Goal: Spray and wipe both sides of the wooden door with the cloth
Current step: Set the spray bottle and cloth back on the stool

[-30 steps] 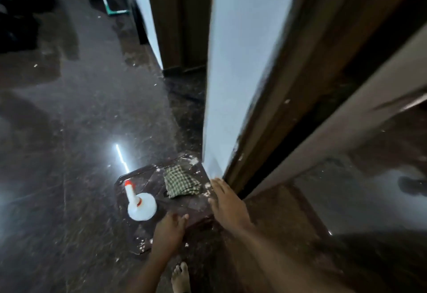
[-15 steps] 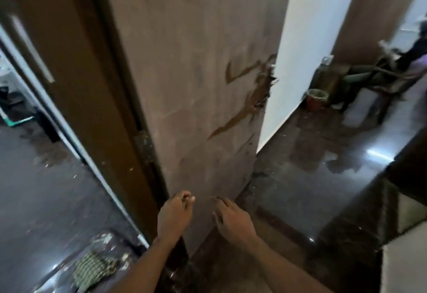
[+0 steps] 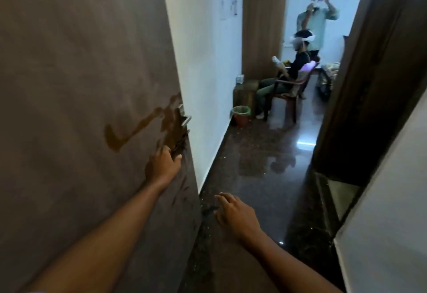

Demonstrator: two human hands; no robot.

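Head view: your left hand [image 3: 163, 165] is on the wooden door [image 3: 80, 73], at its free edge just below the dark handle [image 3: 179, 141]. The fingers bend toward the handle, but blur hides whether they close on it, so I cannot tell its grip. Your right hand [image 3: 233, 214] hangs over the floor [image 3: 254, 154] with its fingers loosely apart, holding nothing.

You seem to be setting the door's swing, not wiping it. The door fills the left of the frame, with a darker brown streak [image 3: 129, 133] beside the handle; whether that is wet or a stain I cannot say. Neither cloth nor spray bottle is in sight, so your next move calls for fetching both and then working this face around the streak.

Count: one door, one handle, one streak, two hands. Well down the corridor are two other people, one seated on a chair [image 3: 288, 89], plus one bin [image 3: 241, 112] by the wall.
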